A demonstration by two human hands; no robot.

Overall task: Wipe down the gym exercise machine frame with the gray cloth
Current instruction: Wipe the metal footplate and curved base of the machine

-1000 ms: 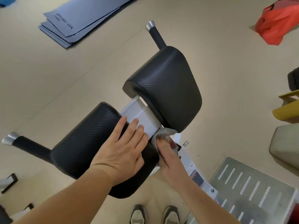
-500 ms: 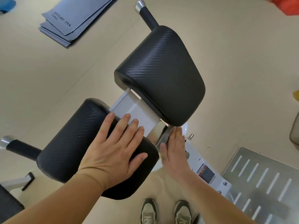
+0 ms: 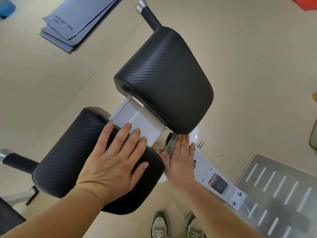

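Observation:
The machine has a white frame bar (image 3: pixel 137 120) running between two black textured pads, a near left pad (image 3: pixel 72 152) and a far right pad (image 3: pixel 164 79). My left hand (image 3: pixel 116 158) lies flat on the near pad, fingertips reaching the white bar. My right hand (image 3: pixel 180 158) has straight fingers and presses the gray cloth (image 3: pixel 170 145) against the frame just under the far pad's lower edge. Most of the cloth is hidden behind my fingers and the pad.
A white frame arm (image 3: pixel 216 177) with a warning sticker runs down right to a slotted metal footplate (image 3: pixel 277 191). Black handles with chrome caps stick out at the top (image 3: pixel 147 12) and left (image 3: pixel 15 160). Gray mats (image 3: pixel 77 16) lie stacked on the floor. My shoes (image 3: pixel 176 225) are below.
My right hand went from gripping the bunched cloth to flat fingers pressing it against the frame, sliding up under the far pad. My left hand slid back a little onto the near pad.

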